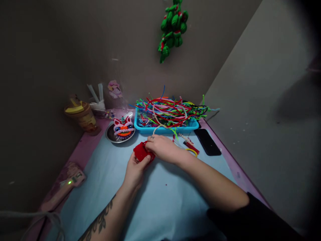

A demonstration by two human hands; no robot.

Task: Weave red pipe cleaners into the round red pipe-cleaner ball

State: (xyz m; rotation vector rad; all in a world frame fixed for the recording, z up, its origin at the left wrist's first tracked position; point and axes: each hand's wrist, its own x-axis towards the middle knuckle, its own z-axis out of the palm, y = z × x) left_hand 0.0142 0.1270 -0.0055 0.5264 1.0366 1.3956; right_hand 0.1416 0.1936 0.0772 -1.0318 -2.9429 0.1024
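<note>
Close in front of the blue tray, my left hand (pixel 136 169) grips a small red fuzzy craft piece (pixel 140 151), thumb along its near side. My right hand (pixel 162 147) bends over the right part of the same piece, its fingers closed on it. A pale pipe cleaner (pixel 155 130) rises from beside my right fingers toward the tray; whether the hand holds it I cannot tell. My right fingertips are hidden behind the knuckles.
A blue tray (pixel 165 129) heaped with colourful pipe cleaners stands at the back. Left of it, a metal bowl (pixel 110 135) holds a lion-head figure (pixel 123 128). A drink cup (pixel 84 117) and a pink glue gun (pixel 61 194) are at left, a black phone (pixel 207 142) at right.
</note>
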